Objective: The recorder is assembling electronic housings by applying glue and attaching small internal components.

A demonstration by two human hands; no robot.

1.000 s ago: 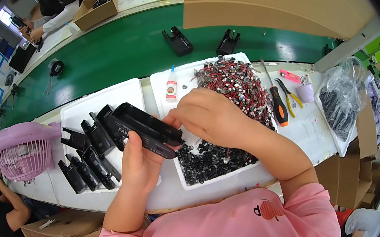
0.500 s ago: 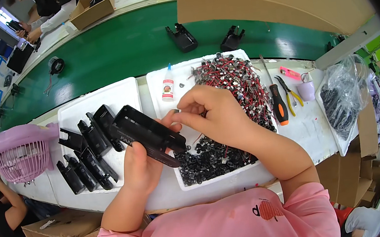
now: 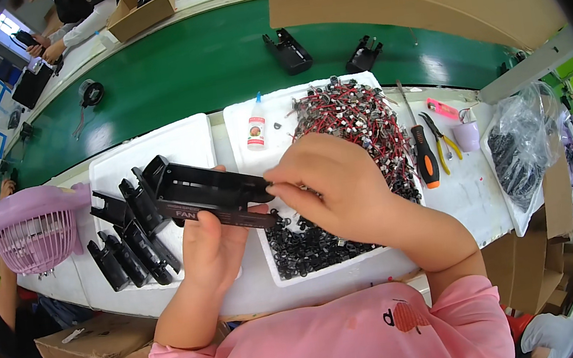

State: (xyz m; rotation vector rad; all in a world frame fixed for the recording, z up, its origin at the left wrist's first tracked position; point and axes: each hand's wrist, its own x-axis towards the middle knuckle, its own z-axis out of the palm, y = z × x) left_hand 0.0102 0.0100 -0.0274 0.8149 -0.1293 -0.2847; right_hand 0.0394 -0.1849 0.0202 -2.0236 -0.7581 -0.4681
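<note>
- The shell (image 3: 213, 201), black and long, was up in front of me over the gap between two white trays, its hollow side facing up and its printed side toward me.
- My left hand (image 3: 214, 245) was closed around it from below, the thumb against its near side.
- My right hand (image 3: 333, 176) had thumb and forefinger nearly together at the shell's right end (whether they pinched a small piece, I could not tell).
- Just behind the shell's left end, more black shells (image 3: 138, 248) lay in the left tray (image 3: 183, 136), most of them leaning side by side.
- The right tray (image 3: 240, 109) held a heap of wired parts (image 3: 346, 109), small black parts (image 3: 310, 252) nearer me, and a bottle (image 3: 256, 132) with a blue tip.
- Right of that tray were a screwdriver (image 3: 426, 157), yellow-handled pliers (image 3: 440, 148) and a lilac cup (image 3: 467, 135).
- Farther right sat a clear bag (image 3: 519, 155) of dark pieces.
- A lilac fan (image 3: 36, 232) stood at my far left (grille toward me).
- Beyond the trays, two loose shells (image 3: 290, 53) lay on the green belt (image 3: 206, 66).
- Across it, a co-worker's hands (image 3: 46, 50) were around something dark, left of an open box (image 3: 142, 13).
</note>
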